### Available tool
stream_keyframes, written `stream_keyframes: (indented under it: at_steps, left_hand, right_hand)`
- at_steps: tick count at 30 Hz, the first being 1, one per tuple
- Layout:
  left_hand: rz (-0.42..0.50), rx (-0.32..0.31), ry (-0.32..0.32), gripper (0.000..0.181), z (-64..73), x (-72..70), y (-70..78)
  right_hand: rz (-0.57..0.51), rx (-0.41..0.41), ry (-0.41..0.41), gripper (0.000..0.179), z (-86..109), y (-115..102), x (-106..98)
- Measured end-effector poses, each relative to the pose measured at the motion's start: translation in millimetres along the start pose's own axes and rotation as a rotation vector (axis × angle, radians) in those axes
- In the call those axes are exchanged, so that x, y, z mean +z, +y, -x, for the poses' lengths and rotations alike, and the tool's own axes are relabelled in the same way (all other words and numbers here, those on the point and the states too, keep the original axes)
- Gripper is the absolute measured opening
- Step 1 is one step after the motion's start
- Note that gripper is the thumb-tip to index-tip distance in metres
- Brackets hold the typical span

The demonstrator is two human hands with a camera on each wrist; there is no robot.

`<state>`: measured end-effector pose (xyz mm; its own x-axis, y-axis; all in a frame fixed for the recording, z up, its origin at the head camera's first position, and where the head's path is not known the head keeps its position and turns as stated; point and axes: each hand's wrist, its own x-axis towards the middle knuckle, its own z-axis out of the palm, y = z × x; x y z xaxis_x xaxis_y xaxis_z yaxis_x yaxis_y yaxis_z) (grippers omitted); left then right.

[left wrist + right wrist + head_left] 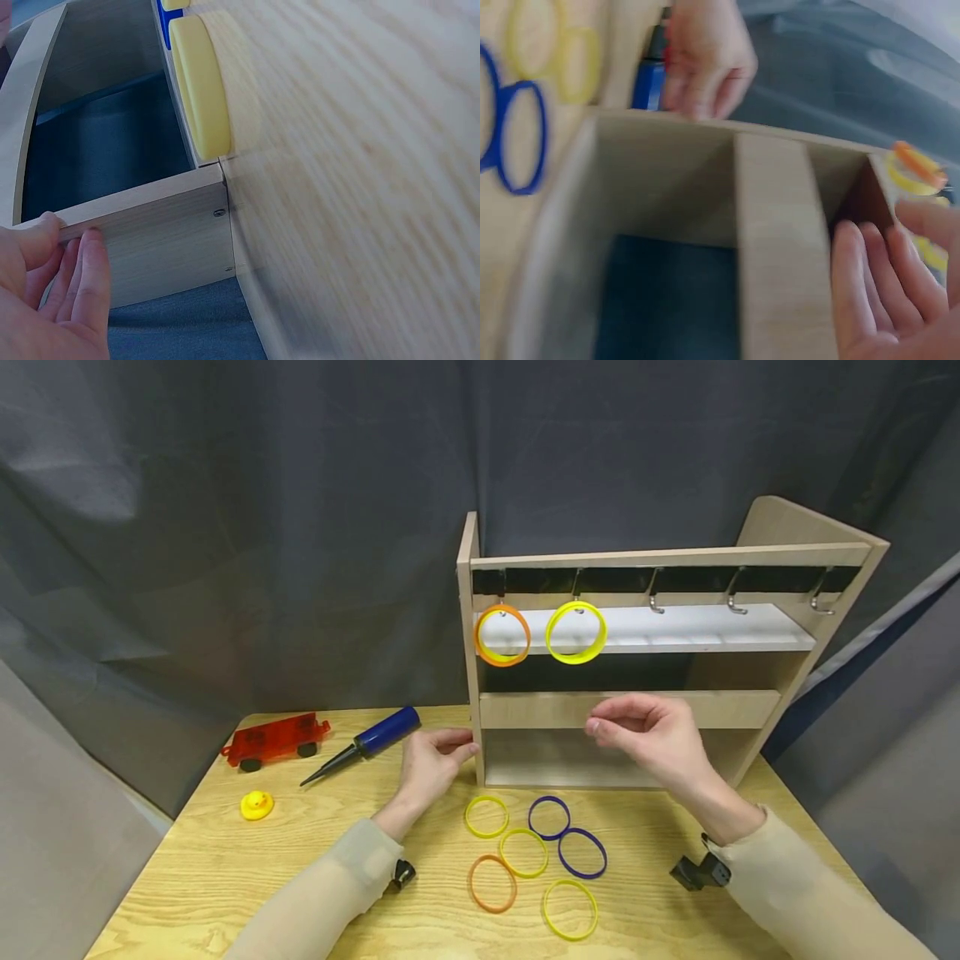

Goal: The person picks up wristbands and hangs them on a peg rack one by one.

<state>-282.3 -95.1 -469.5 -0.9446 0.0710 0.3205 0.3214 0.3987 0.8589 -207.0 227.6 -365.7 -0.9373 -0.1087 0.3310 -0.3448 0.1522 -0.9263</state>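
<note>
A wooden rack [630, 710] with a row of metal hooks stands at the back of the table. My left hand [435, 764] holds the front edge of its left side panel, thumb and fingertips at the board in the left wrist view. An orange ring [484, 653] and a yellow one hang together on the leftmost hook. Yellow rings [576, 658] hang on the second hook, just above and left of my right hand [652, 735]. That hand hovers in front of the rack, fingers loosely bent, with nothing in it.
Before the rack lie several loose rings: yellow [487, 817], dark blue [582, 853] and orange [492, 884]. Toward the left are a blue hand pump [386, 732], a red toy wagon [273, 739] and a yellow rubber duck [257, 805]. A dark curtain [337, 527] hangs behind.
</note>
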Motion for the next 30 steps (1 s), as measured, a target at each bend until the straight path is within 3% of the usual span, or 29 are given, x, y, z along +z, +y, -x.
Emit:
stream_keyframes:
  at_steps: [3, 6, 10, 19, 30]
  left_hand:
    - [0.005, -0.001, -0.002, 0.020, -0.1, 0.2, -0.1]
    - [0.009, -0.008, -0.003, 0.020, -0.1, 0.2, -0.2]
    - [0.013, -0.011, 0.000, 0.020, -0.3, 0.0, -0.5]
    - [0.004, -0.019, -0.008, 0.020, -0.2, -1.1, -1.7]
    - [0.008, -0.024, -0.010, 0.020, -0.9, -1.5, -3.4]
  right_hand:
    - [0.092, 0.088, -0.166, 0.022, 7.5, 17.0, -1.0]
    - [0.182, 0.124, -0.316, 0.021, 13.9, 35.9, -3.3]
    - [0.231, 0.110, -0.422, 0.018, 19.2, 59.8, -5.3]
    - [0.214, 0.224, -0.511, 0.020, 25.6, 96.3, -6.4]
    - [0.347, 0.284, -0.524, 0.017, 27.1, 111.6, -3.4]
